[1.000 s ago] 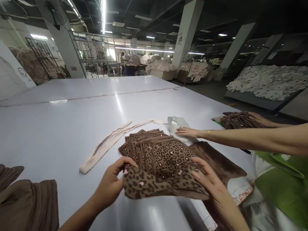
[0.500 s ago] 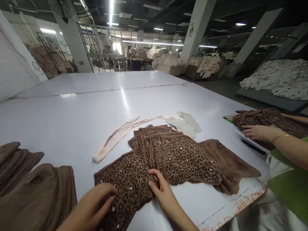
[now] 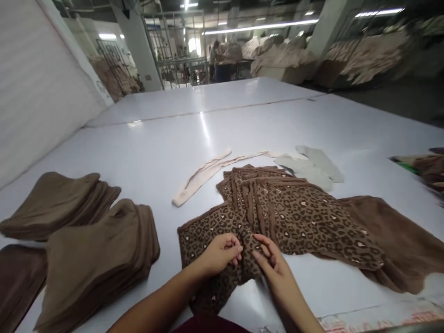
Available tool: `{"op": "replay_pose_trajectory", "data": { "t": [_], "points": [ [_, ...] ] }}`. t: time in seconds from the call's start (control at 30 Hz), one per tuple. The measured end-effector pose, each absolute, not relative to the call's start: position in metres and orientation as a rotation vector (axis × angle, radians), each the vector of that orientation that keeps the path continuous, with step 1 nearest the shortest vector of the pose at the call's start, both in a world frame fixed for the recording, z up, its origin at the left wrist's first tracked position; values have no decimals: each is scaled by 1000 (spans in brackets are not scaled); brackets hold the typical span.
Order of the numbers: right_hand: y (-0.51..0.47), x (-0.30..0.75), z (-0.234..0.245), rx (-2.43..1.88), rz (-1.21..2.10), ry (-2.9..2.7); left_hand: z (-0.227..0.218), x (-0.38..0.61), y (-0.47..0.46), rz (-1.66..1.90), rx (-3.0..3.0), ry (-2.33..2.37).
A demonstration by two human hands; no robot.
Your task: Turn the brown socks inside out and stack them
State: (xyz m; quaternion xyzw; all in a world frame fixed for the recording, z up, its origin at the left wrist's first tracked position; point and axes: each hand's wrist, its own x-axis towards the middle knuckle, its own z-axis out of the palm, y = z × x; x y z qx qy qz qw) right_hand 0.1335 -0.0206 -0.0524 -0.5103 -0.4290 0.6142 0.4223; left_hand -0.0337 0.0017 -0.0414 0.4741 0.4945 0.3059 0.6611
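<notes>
A leopard-print fabric piece (image 3: 211, 231) with a brown edge lies in front of me, beside a fanned stack of matching pieces (image 3: 298, 217). My left hand (image 3: 222, 253) is closed on the piece near its middle, fingers curled and thumb pressed to them. With thumb and forefinger, my right hand (image 3: 274, 263) pinches the same piece by its right side. Between the hands the cloth rises in a fold. Plain brown fabric (image 3: 388, 226) sticks out from beneath the stack on the right.
Stacks of brown cut pieces (image 3: 93, 259) sit at the left. A pale pink strip (image 3: 201, 178) and grey-green scraps (image 3: 319, 164) lie beyond the leopard stack. More dark brown fabric (image 3: 430, 171) is at the right edge. A white sheet (image 3: 45, 69) hangs at the left.
My view has turned left and down. My left hand has moved in toward my right and closed on the leopard-print piece, which is now folded up between them. The co-worker's hands have left view.
</notes>
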Motion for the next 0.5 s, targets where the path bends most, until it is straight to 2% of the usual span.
{"op": "replay_pose_trajectory", "data": {
  "t": [0.27, 0.5],
  "points": [
    [-21, 137, -41, -1330, 1635, -873, -43, -30, -6, 710, 1091, 1237],
    [-24, 139, -64, -1212, 1672, -838, -50, -16, 0, 586, 1001, 1131]
  ]
}}
